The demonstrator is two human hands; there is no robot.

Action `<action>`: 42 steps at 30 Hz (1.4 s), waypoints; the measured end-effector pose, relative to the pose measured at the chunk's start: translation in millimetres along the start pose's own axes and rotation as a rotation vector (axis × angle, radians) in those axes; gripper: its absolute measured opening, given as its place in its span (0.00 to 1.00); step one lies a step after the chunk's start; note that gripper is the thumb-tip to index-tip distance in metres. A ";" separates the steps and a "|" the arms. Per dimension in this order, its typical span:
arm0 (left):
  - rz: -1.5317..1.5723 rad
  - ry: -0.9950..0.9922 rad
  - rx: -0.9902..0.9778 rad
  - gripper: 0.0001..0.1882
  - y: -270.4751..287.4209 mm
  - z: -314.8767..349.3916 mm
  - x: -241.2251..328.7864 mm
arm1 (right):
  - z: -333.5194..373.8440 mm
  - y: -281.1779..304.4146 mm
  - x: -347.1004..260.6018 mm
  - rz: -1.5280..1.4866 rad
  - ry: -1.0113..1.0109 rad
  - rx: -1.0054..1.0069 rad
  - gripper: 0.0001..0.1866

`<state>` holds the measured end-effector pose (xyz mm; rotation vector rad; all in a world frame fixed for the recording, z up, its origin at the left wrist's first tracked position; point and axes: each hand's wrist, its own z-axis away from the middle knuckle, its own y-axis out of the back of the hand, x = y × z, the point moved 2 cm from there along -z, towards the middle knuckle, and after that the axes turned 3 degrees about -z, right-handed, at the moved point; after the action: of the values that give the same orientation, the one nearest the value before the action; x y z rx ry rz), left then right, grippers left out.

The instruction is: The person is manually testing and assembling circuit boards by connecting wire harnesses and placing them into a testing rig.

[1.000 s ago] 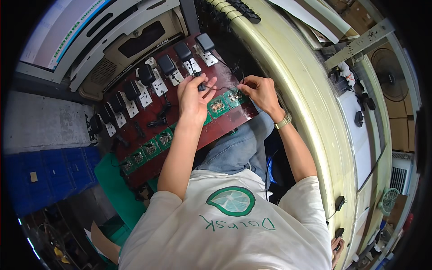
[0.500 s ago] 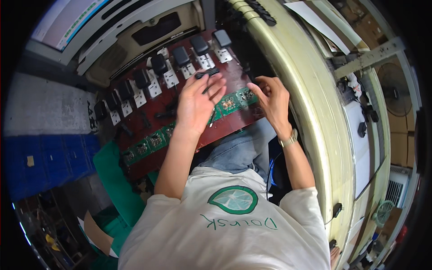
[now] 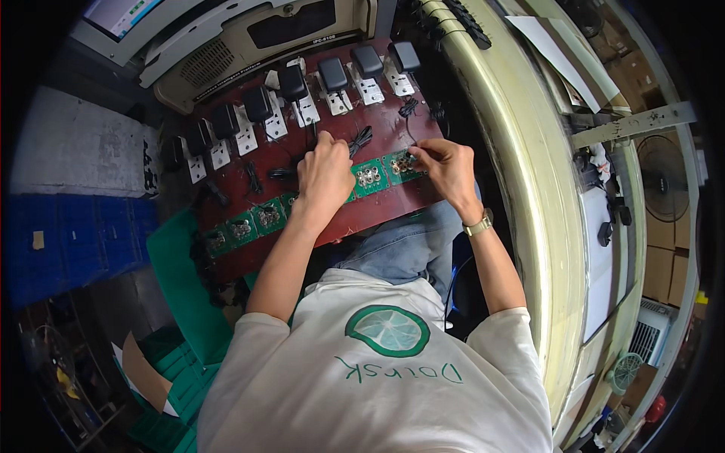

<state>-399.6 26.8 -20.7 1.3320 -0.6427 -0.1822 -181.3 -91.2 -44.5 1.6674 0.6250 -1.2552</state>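
Observation:
My right hand [image 3: 450, 167] is closed in a pinch over the rightmost green circuit board [image 3: 397, 172], at its round metal connectors. A thin dark adapter cable [image 3: 411, 133] runs down to its fingertips; the cable's end is hidden. My left hand [image 3: 328, 175] is palm down with curled fingers above the row of boards, and whatever it holds is hidden. Just past its fingers lies a tied black cable bundle [image 3: 361, 140]. Between the hands a green board with round metal connectors [image 3: 368, 177] shows.
Black power adapters [image 3: 332, 75] sit in white socket plates [image 3: 339, 103] along the far side of the dark red table [image 3: 370, 217]. Further boards [image 3: 267, 217] line its near edge at the left. A beige machine case [image 3: 219, 62] stands behind; a pale rail [image 3: 521, 166] runs along the right.
My left hand has turned from palm up to palm down, and the cable bundle it held lies on the table. My right hand has closed its fingers at the rightmost board. The view has shifted slightly.

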 end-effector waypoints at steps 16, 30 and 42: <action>0.309 -0.055 0.067 0.16 -35.0 -24.3 -2.4 | 12.1 -16.0 0.0 0.442 0.486 0.013 0.08; 1.781 0.243 -0.451 0.10 15.1 -20.0 -24.0 | 14.6 -48.8 -63.4 0.005 0.082 -0.144 0.09; -0.143 -0.224 0.328 0.13 25.2 4.6 -55.5 | 7.3 -46.5 -49.1 -0.431 -0.107 -0.314 0.06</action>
<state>-453.2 55.7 -14.9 1.6904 -0.7897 -0.3570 -239.7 -70.9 -16.4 1.2337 1.0949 -1.4477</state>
